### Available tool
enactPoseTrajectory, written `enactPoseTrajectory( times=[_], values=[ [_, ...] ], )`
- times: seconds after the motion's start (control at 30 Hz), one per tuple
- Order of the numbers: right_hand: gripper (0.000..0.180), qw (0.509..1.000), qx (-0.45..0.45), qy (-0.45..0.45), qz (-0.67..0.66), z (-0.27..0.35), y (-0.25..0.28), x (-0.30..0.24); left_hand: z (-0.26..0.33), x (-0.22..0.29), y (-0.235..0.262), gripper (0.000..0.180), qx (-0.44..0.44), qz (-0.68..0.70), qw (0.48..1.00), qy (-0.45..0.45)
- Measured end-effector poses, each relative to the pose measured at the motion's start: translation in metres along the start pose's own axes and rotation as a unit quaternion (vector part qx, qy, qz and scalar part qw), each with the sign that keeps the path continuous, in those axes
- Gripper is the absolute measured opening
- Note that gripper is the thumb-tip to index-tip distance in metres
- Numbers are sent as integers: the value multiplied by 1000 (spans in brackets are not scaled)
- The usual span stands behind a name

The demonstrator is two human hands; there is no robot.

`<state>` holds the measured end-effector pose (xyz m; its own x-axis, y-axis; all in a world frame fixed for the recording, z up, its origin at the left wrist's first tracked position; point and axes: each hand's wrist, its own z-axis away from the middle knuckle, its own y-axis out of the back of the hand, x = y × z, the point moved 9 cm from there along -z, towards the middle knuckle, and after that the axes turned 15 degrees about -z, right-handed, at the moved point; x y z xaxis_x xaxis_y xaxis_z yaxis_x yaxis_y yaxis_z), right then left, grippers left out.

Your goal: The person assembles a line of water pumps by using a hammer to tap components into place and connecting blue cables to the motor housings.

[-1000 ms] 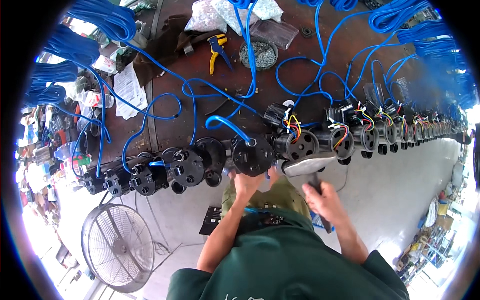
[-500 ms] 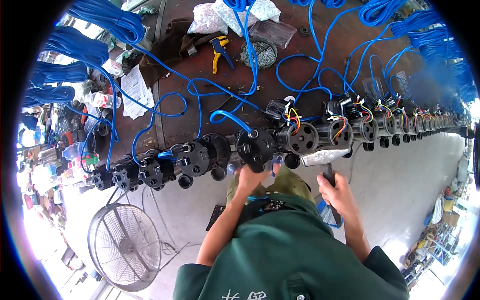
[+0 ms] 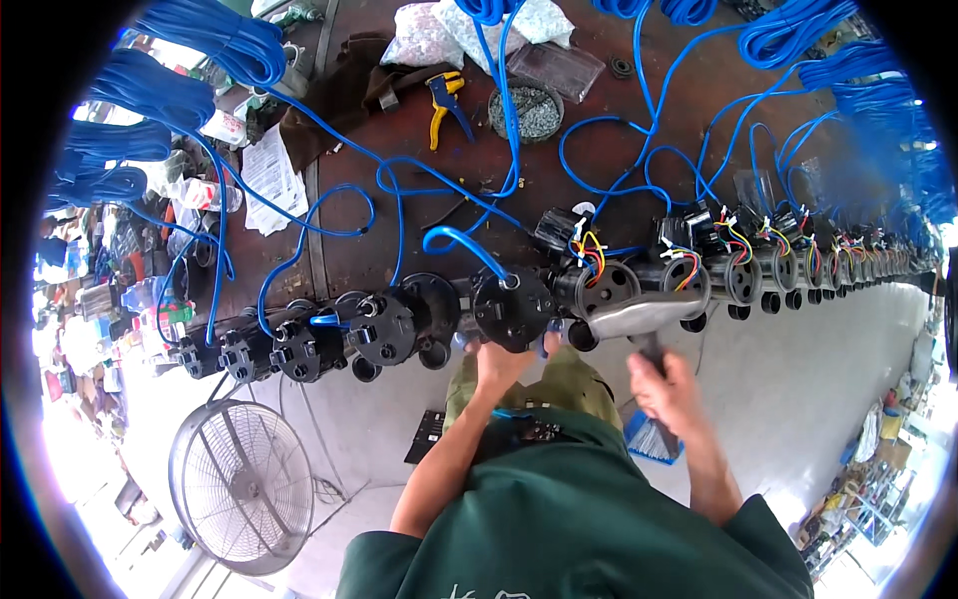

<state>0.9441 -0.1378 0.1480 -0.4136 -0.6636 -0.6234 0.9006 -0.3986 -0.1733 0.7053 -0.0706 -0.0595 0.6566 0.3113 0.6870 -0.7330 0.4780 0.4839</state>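
Observation:
My right hand (image 3: 667, 391) is closed round the dark handle of a hammer (image 3: 639, 316). The hammer's silver head is held across the front of an uncovered cylindrical motor housing (image 3: 596, 290) with coloured wires sticking out. My left hand (image 3: 502, 367) reaches up against the lower edge of a neighbouring black housing with a round end cap (image 3: 511, 309); that housing hides most of its fingers. A thick blue cable (image 3: 467, 243) enters the top of this cap. The hammer head is to the right of the capped housing, apart from it.
Capped housings (image 3: 384, 327) line the bench edge to the left; open wired ones (image 3: 740, 278) run right. Coiled blue cables (image 3: 215, 40) surround the bench. Yellow-and-blue pliers (image 3: 446, 108), a bowl of small parts (image 3: 526, 110) and plastic bags (image 3: 424, 35) lie behind. A fan (image 3: 242, 487) stands lower left.
The hammer head looks larger, nearer to me, and slightly farther left. My right hand has shifted with it. My left hand stays at the capped housing, and the whole view has moved a little.

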Motion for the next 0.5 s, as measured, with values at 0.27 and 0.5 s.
enactPoseTrajectory(
  times=[0.27,0.5],
  values=[
    [23,995,49,80,-39,17,14,-21,-4,-35,-13,50,-85,55,995,-1],
    [33,922,60,268,272,25,4,-5,17,-17,1,37,-146,135,978,70]
  ],
)
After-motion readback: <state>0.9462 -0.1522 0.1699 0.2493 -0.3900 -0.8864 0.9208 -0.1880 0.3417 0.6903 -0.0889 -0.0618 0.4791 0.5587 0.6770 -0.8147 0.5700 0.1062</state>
